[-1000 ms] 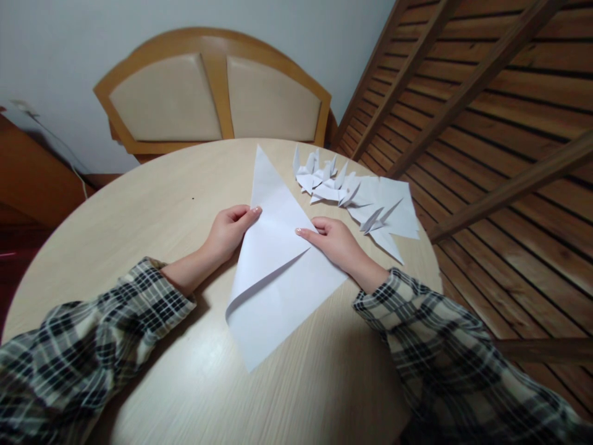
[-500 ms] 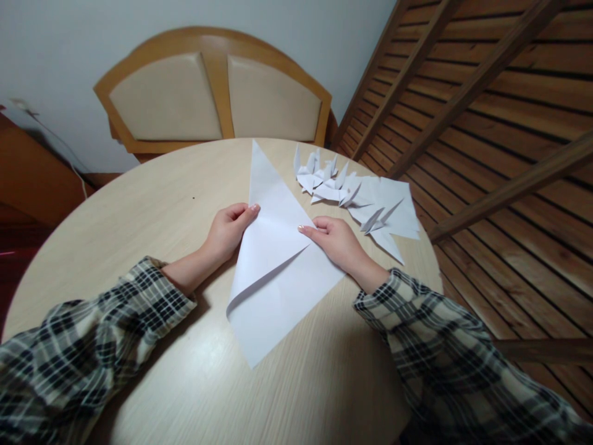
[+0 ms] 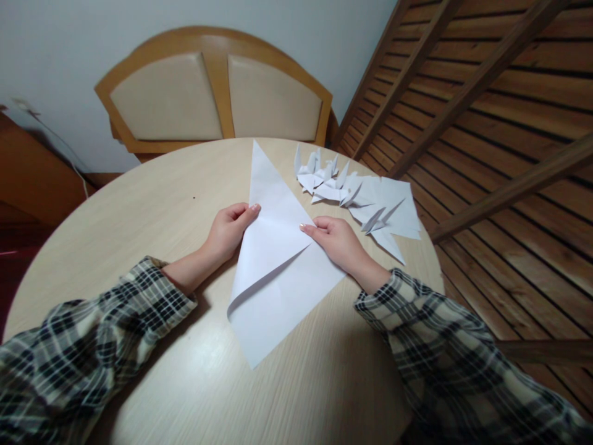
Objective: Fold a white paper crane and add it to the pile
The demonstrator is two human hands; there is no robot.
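Observation:
A white sheet of paper [image 3: 282, 272] is partly folded over itself, its upper flap curving at the left and lying across the lower layer. My left hand [image 3: 227, 232] pinches the left edge, thumb on top and fingers beneath. On the opposite edge my right hand [image 3: 336, 241] grips the paper the same way, its thumb pressing the flap near its corner. The far tip of the paper points toward the back of the table, and one corner points toward me. Fingers under the sheet are hidden.
Several folded white paper cranes [image 3: 328, 176] stand at the right rear of the round wooden table [image 3: 139, 204]. Among them lie flat white sheets [image 3: 401, 207]. Behind the table is a padded chair back [image 3: 217, 80]; a slatted wooden partition [image 3: 500, 123] rises on the right.

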